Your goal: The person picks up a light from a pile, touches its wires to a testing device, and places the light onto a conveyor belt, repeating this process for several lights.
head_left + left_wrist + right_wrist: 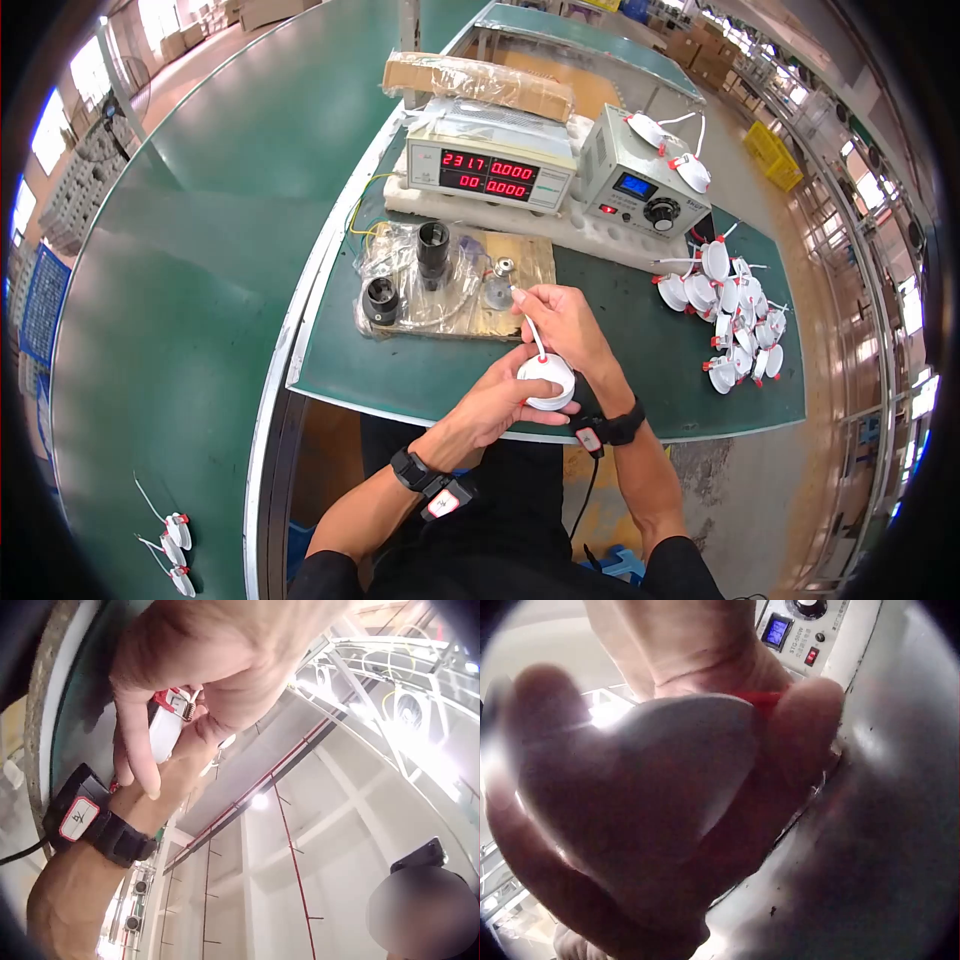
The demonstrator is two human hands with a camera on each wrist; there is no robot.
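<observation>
Round white plastic downlight point(546, 382) with red spring clips is held over the front edge of the green counter point(640, 350), 6 o'clock. It is cupped from below by left hand point(495, 402), fingers curled round the rim. Its thin white lead point(536, 335) is pinched by right hand point(565, 318). Black cylindrical test sockets point(432, 250) at 11, red-digit power meter point(490, 172) at 12, pile of like lamps point(735, 320) at 3. Risks: lead strained at its root if tugged. Meter shows voltage, so bare tip could be touched live.
</observation>
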